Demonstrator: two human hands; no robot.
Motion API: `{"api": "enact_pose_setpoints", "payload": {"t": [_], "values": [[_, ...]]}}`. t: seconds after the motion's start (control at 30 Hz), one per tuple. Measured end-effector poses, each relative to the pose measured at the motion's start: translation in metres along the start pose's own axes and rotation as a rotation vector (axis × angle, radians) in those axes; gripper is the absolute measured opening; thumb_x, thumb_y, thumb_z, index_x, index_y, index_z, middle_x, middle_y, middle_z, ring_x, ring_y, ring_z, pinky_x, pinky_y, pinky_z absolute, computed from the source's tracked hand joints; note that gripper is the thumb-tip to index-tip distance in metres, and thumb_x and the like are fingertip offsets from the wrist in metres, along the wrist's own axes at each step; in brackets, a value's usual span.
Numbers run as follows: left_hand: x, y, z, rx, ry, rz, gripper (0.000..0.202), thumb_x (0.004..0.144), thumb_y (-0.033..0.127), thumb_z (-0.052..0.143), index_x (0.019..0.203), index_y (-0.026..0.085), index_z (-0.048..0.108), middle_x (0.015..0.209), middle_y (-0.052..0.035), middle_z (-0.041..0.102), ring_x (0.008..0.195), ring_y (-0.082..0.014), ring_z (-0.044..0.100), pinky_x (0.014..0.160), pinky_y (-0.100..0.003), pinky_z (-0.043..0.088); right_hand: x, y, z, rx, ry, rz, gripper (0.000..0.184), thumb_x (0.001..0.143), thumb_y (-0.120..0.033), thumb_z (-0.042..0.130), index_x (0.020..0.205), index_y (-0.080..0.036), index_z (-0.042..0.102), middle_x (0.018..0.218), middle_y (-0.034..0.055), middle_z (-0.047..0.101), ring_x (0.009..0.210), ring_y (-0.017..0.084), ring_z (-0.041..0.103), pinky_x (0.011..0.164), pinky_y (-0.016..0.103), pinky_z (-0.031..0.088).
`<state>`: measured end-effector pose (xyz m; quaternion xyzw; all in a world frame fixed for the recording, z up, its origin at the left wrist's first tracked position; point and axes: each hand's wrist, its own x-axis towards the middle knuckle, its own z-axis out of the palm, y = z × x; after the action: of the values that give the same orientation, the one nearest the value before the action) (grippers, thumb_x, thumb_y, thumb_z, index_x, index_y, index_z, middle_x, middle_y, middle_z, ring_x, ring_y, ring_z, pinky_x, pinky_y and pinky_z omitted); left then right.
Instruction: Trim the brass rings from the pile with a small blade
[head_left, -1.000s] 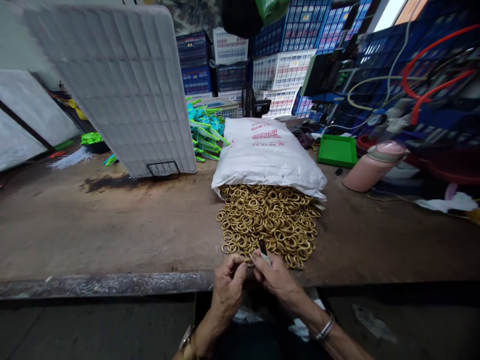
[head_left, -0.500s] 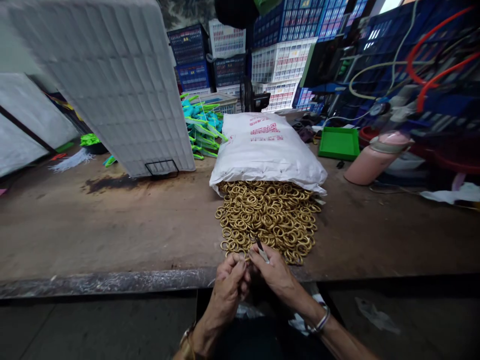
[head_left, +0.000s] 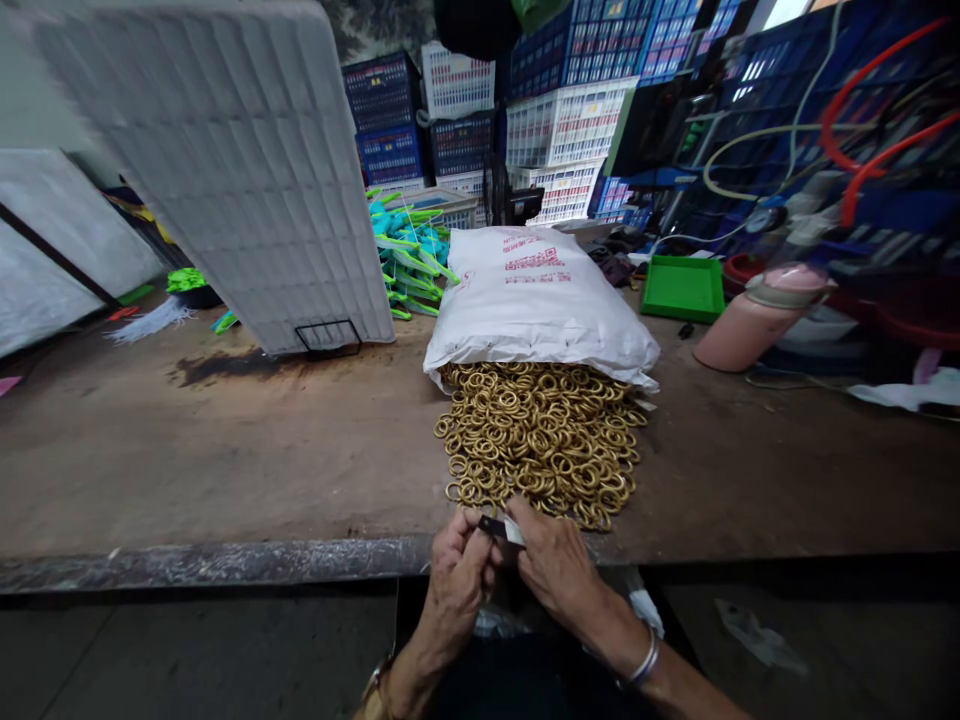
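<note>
Many gold-coloured rings (head_left: 540, 440) spill onto the wooden workbench from the mouth of a white woven sack (head_left: 536, 300). Just in front of the pile, at the bench's near edge, both hands work close together. My right hand (head_left: 559, 560) is closed round a small knife (head_left: 501, 529) with a dark blade and a pale, wrapped-looking handle. Its dark end points left and meets the fingertips of my left hand (head_left: 456, 580). Those left fingers are pinched together; whatever lies between them is too small and covered to make out.
A tall grey ribbed panel (head_left: 240, 180) stands left of the sack, beside green and turquoise plastic pieces (head_left: 412, 260). To the right are a green tray (head_left: 682, 288) and a pink bottle (head_left: 761, 320). Stacked crates (head_left: 566, 125) fill the back.
The knife in my right hand has swung from pointing up and away to pointing left, onto my left fingertips. My left hand keeps its pinch in nearly the same place.
</note>
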<state>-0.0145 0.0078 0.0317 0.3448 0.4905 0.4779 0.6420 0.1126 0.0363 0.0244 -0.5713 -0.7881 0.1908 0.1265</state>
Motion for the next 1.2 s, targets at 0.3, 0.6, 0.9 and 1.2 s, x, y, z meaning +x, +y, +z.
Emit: {"api": "enact_pose_setpoints", "payload": {"t": [0.3, 0.6, 0.9, 1.2], "values": [[-0.012, 0.012, -0.014, -0.330, -0.034, -0.067, 0.020, 0.079, 0.034, 0.053, 0.072, 0.016, 0.046, 0.063, 0.0017, 0.054, 0.041, -0.0040, 0.040, 0.036, -0.015, 0.029, 0.008, 0.019, -0.015, -0.104, 0.145, 0.080, 0.025, 0.064, -0.002, 0.038, 0.081, -0.018, 0.047, 0.065, 0.0011, 0.059, 0.062, 0.014, 0.055, 0.055, 0.023, 0.025], [0.003, 0.007, -0.027, -0.521, 0.028, -0.120, 0.016, 0.073, 0.028, 0.059, 0.081, 0.016, 0.053, 0.069, -0.0022, 0.058, 0.052, -0.0096, 0.051, 0.039, -0.017, 0.034, 0.030, -0.006, -0.007, -0.219, 0.074, -0.001, 0.031, 0.070, -0.009, 0.045, 0.099, -0.020, 0.048, 0.081, 0.0034, 0.063, 0.070, 0.015, 0.057, 0.059, 0.024, 0.028], [0.009, 0.003, -0.037, -0.643, 0.049, -0.226, 0.018, 0.068, 0.026, 0.066, 0.062, 0.012, 0.057, 0.071, -0.0029, 0.058, 0.061, -0.0103, 0.054, 0.046, -0.018, 0.039, 0.047, -0.015, 0.009, -0.332, 0.018, 0.045, 0.020, 0.078, -0.008, 0.040, 0.092, -0.018, 0.050, 0.078, 0.0082, 0.062, 0.067, 0.020, 0.060, 0.054, 0.027, 0.031], [0.025, 0.007, -0.028, -0.553, 0.062, -0.214, 0.024, 0.065, 0.031, 0.068, 0.067, 0.013, 0.052, 0.062, 0.0018, 0.053, 0.051, -0.0066, 0.049, 0.039, -0.015, 0.031, 0.051, -0.016, 0.005, -0.304, 0.046, 0.055, 0.023, 0.074, -0.003, 0.040, 0.084, -0.019, 0.055, 0.076, 0.0056, 0.063, 0.066, 0.018, 0.059, 0.052, 0.025, 0.025]]}}
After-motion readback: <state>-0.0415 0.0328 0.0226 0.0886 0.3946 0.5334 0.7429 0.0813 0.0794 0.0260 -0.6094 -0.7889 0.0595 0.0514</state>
